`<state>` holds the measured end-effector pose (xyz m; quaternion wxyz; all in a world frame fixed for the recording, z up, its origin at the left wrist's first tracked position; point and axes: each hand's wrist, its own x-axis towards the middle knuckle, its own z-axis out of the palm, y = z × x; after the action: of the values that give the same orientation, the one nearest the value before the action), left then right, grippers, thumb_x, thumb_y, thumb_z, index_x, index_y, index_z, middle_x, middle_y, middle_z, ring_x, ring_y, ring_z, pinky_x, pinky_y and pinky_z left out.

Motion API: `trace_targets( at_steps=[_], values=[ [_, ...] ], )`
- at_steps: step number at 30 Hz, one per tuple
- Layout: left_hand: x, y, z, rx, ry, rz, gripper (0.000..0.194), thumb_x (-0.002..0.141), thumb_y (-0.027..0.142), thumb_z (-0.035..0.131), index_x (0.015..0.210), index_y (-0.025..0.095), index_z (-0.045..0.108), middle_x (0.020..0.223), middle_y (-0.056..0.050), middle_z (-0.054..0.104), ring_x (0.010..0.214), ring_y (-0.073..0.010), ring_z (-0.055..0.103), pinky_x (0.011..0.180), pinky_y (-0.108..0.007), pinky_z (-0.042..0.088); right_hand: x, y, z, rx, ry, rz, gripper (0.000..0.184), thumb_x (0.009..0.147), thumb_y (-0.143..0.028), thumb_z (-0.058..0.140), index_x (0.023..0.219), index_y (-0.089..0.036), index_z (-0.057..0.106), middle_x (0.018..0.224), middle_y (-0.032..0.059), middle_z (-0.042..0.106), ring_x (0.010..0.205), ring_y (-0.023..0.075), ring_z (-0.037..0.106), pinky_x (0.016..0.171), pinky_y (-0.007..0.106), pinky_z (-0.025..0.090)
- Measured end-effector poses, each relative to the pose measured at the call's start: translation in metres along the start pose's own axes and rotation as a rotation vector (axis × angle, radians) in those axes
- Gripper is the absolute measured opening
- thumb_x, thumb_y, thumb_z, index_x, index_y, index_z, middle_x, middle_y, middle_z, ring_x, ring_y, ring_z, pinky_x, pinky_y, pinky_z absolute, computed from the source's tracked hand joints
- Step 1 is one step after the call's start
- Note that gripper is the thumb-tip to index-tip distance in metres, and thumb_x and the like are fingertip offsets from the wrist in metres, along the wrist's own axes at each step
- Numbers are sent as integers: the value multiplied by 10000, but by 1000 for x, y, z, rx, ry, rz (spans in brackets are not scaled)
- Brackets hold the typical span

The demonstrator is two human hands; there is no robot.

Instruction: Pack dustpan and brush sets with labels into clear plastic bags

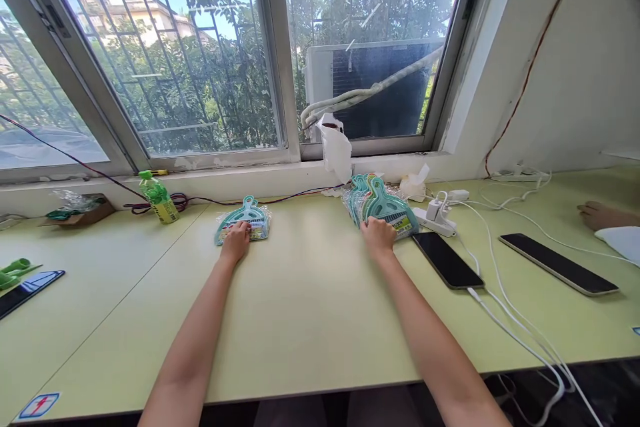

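Note:
My left hand (237, 240) reaches out on the left, its fingers closed over the lower edge of a teal mini dustpan set (257, 221) in clear plastic wrap with a printed label. That set lies flat on the table, handle away from me. On the right, my right hand (379, 235) grips the near edge of a teal dustpan set (387, 205), the front one of a leaning pile (357, 199) of several wrapped sets. Its thumb and fingertips are partly hidden from this angle.
Right of the pile are a power strip (436, 221), a charging phone (449, 260), white cables and another dark device (559, 263). Another person's hand (603, 215) rests at far right. A green bottle (159, 197) and cardboard box (83, 212) stand left by the window.

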<state>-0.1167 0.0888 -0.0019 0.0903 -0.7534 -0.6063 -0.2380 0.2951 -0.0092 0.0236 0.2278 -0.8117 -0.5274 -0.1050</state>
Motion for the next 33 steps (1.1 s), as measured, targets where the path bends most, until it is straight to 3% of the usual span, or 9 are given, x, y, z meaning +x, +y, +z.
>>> trace_targets(
  at_steps=[7,10,13,16,20,22,25,28,33],
  values=[
    [-3,2,-3,-20,-6,-3,275,879,171,374,1062,192,578,1170,-127,586,1049,-273,582,847,-394,484,-10,-9,3,-51,47,-232,334,932,-193,382,828,-97,685,829,175,695,775,261,665,705,339,406],
    [-5,11,-13,-11,23,106,282,918,253,374,1109,190,571,1252,-142,552,1189,-286,516,974,-441,426,-24,-27,0,-18,75,-348,327,919,-165,377,804,-112,680,810,152,693,760,244,656,687,332,384],
    [-14,41,-23,-88,108,256,332,928,324,401,1202,197,541,1421,-133,426,1387,-280,295,1150,-497,178,-45,-52,-3,18,104,-511,303,896,-135,399,773,-129,676,778,133,691,725,223,641,667,331,362],
    [-34,93,-25,-372,86,236,461,933,406,397,1349,211,422,1505,-119,321,1441,-275,161,1164,-524,77,-65,-72,-2,53,179,-711,261,875,-144,461,707,-155,660,698,102,672,655,188,610,629,321,335],
    [-64,161,-21,-924,-268,236,528,922,473,417,1373,199,402,1435,-121,431,1370,-254,330,1145,-425,224,-82,-79,6,50,335,-1029,225,861,-118,497,681,-160,625,614,53,621,600,160,564,592,314,306],
    [-73,177,-21,-1154,-265,160,539,882,483,504,1315,165,459,1312,-134,543,1264,-263,454,1093,-399,312,-85,-78,8,35,370,-1165,199,867,-107,496,727,-151,630,626,44,616,605,159,561,590,313,300],
    [-80,176,-22,-1390,-316,-56,532,802,462,628,1219,152,513,1068,-101,659,1018,-248,601,882,-361,472,-86,-76,7,22,312,-1296,191,890,-93,476,798,-142,635,693,45,629,633,153,563,596,307,297],
    [-82,165,-19,-1463,-384,-178,480,708,441,722,1044,126,587,902,-77,681,822,-209,636,737,-309,501,-86,-76,5,63,151,-1345,239,938,-147,453,765,-152,618,720,43,620,659,140,561,614,287,303],
    [-80,159,-21,-1510,-468,-329,474,711,434,700,1050,130,568,805,-64,694,620,-191,658,659,-348,539,-81,-71,3,219,-25,-1118,350,992,-359,393,806,-166,618,774,41,633,666,128,563,598,262,286]
  ],
)
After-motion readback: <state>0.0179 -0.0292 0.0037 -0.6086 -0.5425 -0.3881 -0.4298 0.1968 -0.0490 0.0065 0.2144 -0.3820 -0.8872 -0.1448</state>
